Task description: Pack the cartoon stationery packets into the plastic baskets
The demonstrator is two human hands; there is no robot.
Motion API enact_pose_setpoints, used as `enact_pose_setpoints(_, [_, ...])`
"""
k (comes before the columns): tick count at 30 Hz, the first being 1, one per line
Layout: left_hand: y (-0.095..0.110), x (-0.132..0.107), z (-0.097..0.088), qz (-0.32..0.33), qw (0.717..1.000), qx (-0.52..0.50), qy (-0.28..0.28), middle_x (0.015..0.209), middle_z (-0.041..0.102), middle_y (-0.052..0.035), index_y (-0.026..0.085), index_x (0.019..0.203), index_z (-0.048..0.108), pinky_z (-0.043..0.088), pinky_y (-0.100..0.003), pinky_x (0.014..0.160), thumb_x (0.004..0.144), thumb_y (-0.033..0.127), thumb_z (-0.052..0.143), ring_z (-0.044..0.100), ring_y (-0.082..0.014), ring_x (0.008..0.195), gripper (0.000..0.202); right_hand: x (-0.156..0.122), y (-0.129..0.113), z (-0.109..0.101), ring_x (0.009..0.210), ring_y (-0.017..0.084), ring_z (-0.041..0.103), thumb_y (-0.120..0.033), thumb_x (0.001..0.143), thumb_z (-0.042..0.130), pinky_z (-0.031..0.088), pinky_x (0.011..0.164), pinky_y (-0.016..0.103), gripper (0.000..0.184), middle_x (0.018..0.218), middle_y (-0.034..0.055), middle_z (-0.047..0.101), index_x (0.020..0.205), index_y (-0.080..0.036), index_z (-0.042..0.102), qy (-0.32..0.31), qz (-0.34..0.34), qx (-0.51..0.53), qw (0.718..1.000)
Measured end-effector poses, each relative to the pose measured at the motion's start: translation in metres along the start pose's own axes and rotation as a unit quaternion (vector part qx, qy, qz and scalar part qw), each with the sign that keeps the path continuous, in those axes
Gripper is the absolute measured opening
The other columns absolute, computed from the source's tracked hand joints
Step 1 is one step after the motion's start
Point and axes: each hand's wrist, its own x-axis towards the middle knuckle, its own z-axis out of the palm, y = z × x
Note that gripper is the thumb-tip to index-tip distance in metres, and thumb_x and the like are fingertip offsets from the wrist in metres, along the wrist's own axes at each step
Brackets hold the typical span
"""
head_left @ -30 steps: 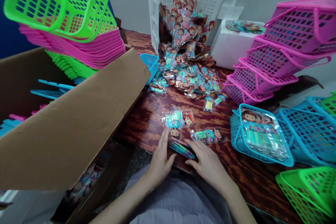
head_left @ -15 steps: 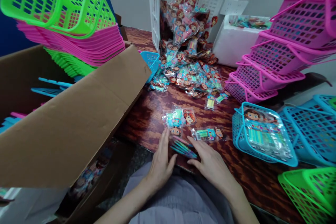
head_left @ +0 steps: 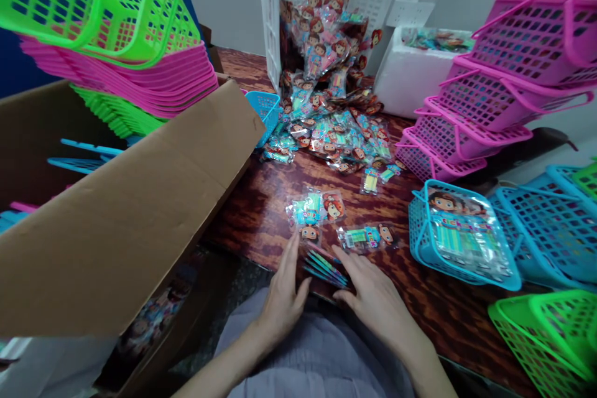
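Observation:
A small stack of thin plastic packets (head_left: 325, 267) stands edge-on at the front of the table, held between my two hands. My left hand (head_left: 285, 286) presses its left side, thumb and fingers apart around the end. At the right end, my right hand (head_left: 368, 283) grips with fingers on the far side and thumb nearer me. Just beyond lie overlapping clear packets (head_left: 310, 208) with cartoon faces and green sticks. One more packet (head_left: 366, 236) rests flat beyond my right fingertips.
A heap of packets (head_left: 331, 137) spills from a white crate (head_left: 270, 31). Left stands a cardboard box (head_left: 140, 199) with stacked baskets above it. To the right are a blue basket (head_left: 420, 242) filled with packets, pink baskets (head_left: 466, 137) and a green basket (head_left: 536, 336).
The held packets have fanned slightly apart, their edges showing more clearly. Both hands stay in nearly the same place. The whole view has shifted a little.

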Motion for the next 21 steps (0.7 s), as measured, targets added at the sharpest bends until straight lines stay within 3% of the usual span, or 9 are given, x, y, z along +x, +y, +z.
enact_pose_setpoints(17, [-0.0034,-0.0028,0.0031,-0.008,1.0,-0.013,-0.001,0.163,0.022,-0.0101,0.028,0.158,0.007,0.026,-0.048,0.12,0.092,0.012,0.049,0.023,-0.0248,0.149,0.079,0.0006,-0.0001,-0.0006,0.125,0.029,0.053,-0.016,0.08,0.065,0.045,0.104,0.047,0.073,0.135,0.0087,0.058,0.149,-0.025,0.04,-0.011,0.007,-0.003,1.0])
enact_pose_setpoints(21, [0.0,0.0005,-0.004,-0.001,1.0,0.018,-0.011,0.164,0.017,-0.0132,0.025,0.158,0.001,0.028,-0.05,0.119,0.093,0.013,0.049,0.021,-0.0272,0.15,0.082,-0.0001,0.0001,0.0023,0.127,0.028,0.05,-0.013,0.081,0.061,0.043,0.106,0.045,0.073,0.139,0.0074,0.056,0.149,-0.025,0.04,-0.007,0.007,0.005,1.0])
